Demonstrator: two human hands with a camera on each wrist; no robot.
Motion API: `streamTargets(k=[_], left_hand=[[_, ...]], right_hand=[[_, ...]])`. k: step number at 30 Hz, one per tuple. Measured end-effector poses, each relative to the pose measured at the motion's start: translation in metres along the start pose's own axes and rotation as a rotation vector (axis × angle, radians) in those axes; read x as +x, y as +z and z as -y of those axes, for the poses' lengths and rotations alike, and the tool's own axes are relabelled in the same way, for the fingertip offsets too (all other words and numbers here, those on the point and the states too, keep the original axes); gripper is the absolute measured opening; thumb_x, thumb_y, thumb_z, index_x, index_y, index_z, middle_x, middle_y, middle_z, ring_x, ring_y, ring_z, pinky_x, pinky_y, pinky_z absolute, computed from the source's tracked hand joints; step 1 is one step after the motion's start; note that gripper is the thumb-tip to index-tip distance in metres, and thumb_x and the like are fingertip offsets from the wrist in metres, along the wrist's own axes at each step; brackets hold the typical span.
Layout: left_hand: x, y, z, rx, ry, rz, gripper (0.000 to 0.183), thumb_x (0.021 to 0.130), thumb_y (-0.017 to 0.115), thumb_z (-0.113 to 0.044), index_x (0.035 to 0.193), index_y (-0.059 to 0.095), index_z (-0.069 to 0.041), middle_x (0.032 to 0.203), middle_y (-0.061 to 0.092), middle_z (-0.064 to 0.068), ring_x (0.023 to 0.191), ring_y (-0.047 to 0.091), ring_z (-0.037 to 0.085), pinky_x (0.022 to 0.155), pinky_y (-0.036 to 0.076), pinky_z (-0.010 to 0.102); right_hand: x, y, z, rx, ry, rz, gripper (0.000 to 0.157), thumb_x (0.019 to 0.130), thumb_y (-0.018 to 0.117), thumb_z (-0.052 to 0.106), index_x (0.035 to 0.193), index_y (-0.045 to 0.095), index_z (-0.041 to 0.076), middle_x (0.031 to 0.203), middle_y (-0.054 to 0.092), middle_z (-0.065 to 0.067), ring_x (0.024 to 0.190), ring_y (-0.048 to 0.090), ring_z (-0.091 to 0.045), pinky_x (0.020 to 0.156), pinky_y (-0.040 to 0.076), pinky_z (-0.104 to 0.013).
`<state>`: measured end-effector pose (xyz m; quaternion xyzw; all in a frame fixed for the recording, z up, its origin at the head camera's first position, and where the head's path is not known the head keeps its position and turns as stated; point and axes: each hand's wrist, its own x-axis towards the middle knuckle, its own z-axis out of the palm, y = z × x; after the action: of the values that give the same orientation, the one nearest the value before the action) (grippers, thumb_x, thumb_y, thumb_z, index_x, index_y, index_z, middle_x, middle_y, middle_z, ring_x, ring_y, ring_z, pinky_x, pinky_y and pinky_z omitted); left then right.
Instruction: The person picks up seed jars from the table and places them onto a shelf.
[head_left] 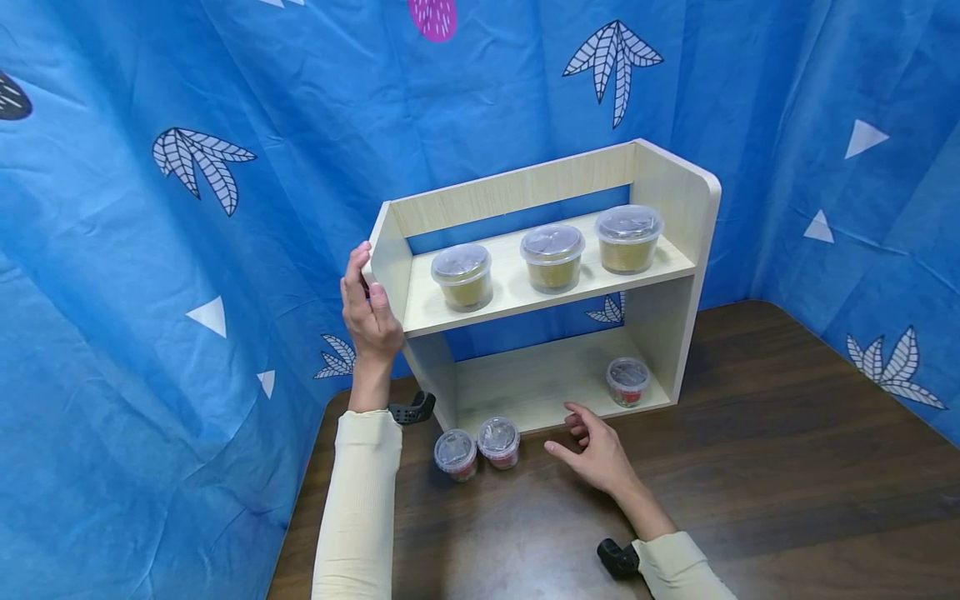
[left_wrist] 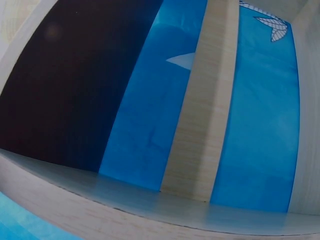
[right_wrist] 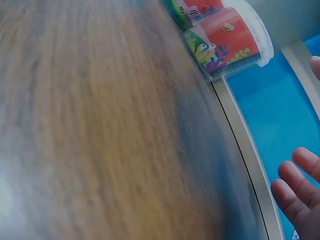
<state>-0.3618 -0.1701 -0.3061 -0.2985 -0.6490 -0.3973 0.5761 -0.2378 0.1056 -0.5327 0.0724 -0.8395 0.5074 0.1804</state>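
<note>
My left hand (head_left: 371,323) rests against the outer left side of a pale wooden two-tier shelf (head_left: 517,196), fingers extended up along its front edge. In the head view my right hand (head_left: 597,457) hovers over the table before the lower tier, fingers loosely bent and holding nothing. To its left, two small lidded clear tubs (head_left: 455,455) with red labels stand side by side on the table; the nearer one to this hand is the right tub (head_left: 498,442). A similar small tub (head_left: 627,382) sits inside the lower tier at the right. The right wrist view shows the fingers (right_wrist: 292,192) apart.
On the upper tier stand three larger lidded tubs with yellowish contents: left (head_left: 462,277), middle (head_left: 553,258) and right (head_left: 629,239). The dark wooden table (head_left: 795,467) reaches out to the right. Blue patterned cloth (head_left: 315,125) hangs behind and at both sides.
</note>
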Motion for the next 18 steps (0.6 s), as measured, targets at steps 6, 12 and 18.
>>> streamTargets(k=[6, 12, 18], left_hand=[[0.0, 0.0, 0.0, 0.003, 0.006, 0.0, 0.044, 0.1, 0.039, -0.034, 0.133, 0.047, -0.005, 0.139, 0.053, 0.014, 0.117, 0.053, 0.031, 0.094, 0.051, 0.044], [0.0, 0.0, 0.0, 0.008, 0.005, 0.005, 0.045, 0.101, 0.038, -0.036, 0.133, 0.047, -0.006, 0.139, 0.053, 0.014, 0.118, 0.053, 0.031, 0.094, 0.051, 0.045], [0.0, 0.0, 0.0, 0.007, 0.004, 0.004, 0.045, 0.101, 0.038, -0.036, 0.133, 0.047, -0.005, 0.139, 0.053, 0.014, 0.119, 0.053, 0.03, 0.095, 0.051, 0.045]], right_hand=[[0.0, 0.004, 0.0, 0.0, 0.0, 0.018, 0.071, 0.073, 0.086, 0.028, 0.133, 0.056, 0.002, 0.107, 0.068, -0.013, 0.09, 0.063, -0.024, 0.077, 0.055, -0.041], [-0.001, 0.008, 0.003, 0.008, -0.003, 0.052, 0.075, 0.073, 0.086, 0.03, 0.135, 0.055, 0.002, 0.108, 0.066, -0.014, 0.092, 0.063, -0.026, 0.078, 0.055, -0.044], [-0.003, 0.014, 0.004, 0.014, -0.013, 0.093, 0.076, 0.073, 0.087, 0.031, 0.136, 0.055, 0.002, 0.11, 0.066, -0.014, 0.092, 0.062, -0.025, 0.079, 0.054, -0.044]])
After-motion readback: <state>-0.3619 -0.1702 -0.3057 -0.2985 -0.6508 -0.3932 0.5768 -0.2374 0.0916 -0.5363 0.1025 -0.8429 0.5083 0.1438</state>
